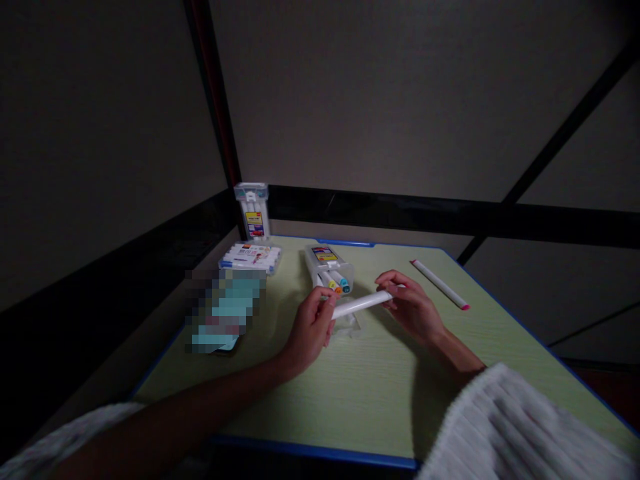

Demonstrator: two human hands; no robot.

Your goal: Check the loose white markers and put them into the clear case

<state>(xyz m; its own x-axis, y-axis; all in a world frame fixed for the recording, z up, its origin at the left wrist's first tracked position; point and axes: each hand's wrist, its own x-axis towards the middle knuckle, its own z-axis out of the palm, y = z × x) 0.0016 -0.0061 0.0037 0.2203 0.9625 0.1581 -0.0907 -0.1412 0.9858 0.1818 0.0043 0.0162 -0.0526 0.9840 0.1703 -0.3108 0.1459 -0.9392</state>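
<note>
A white marker [361, 305] is held crosswise above the table between my two hands. My left hand [311, 327] pinches its left end, and the fingers of my right hand [410, 303] close on its right end, where a bit of pink shows. Just behind, a clear plastic marker case [330, 263] lies on its side with its end facing me; yellow, orange and blue marker tips show inside. Its clear lid [350, 327] rests on the table below the held marker. To the right lies another white marker [441, 285] with pink ends.
At the back left corner of the pale green table [320, 413] stands an upright case of markers [254, 212]. In front of it lies a flat marker pack [251, 257]. A blurred-out teal item [230, 310] is at the left edge. Dark-framed wall panels rise behind.
</note>
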